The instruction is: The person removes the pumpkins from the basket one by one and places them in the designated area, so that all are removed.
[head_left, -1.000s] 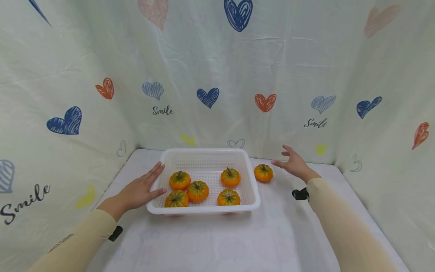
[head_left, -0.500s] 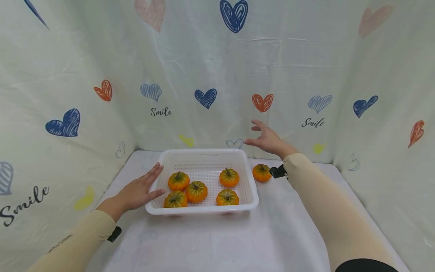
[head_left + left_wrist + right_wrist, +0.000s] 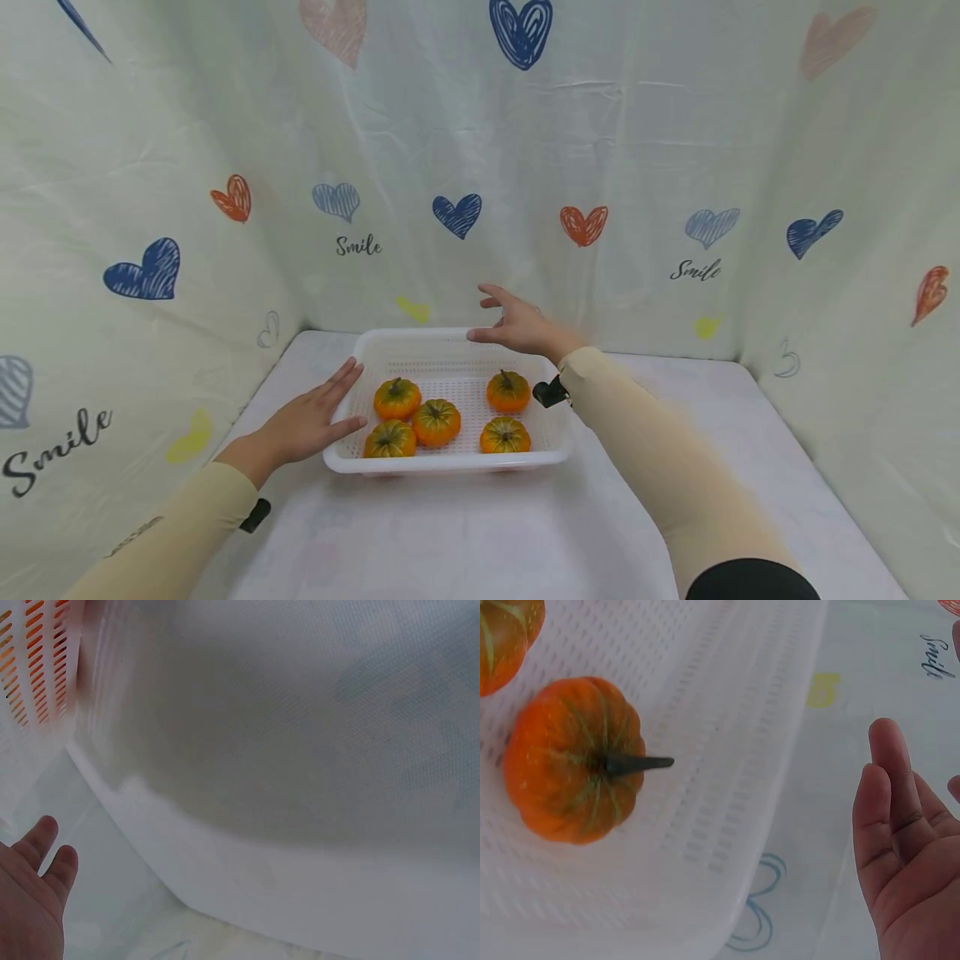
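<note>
A white plastic basket (image 3: 450,465) with perforated walls sits on the table, several small orange-and-green pumpkins (image 3: 437,422) inside it. At the basket's left rim rests my left hand (image 3: 307,419), fingers extended; its fingertips show at the lower left of the left wrist view. Over the back right part of the basket hovers my right hand (image 3: 525,327), fingers loosely spread and holding nothing. The right wrist view shows that hand's fingers (image 3: 891,754) beyond the basket wall, apart from a pumpkin (image 3: 570,765) with a dark stem. My right forearm hides the spot just right of the basket.
A white cloth (image 3: 420,542) covers the table. Pale curtains (image 3: 645,150) printed with hearts and "Smile" enclose it at the back and both sides. Dark wrist camera mounts (image 3: 551,392) stick out below each hand.
My right hand has swung left from beside the pumpkin outside the basket to above the basket's back rim, and that pumpkin is now hidden behind my arm. My left hand has stayed put.
</note>
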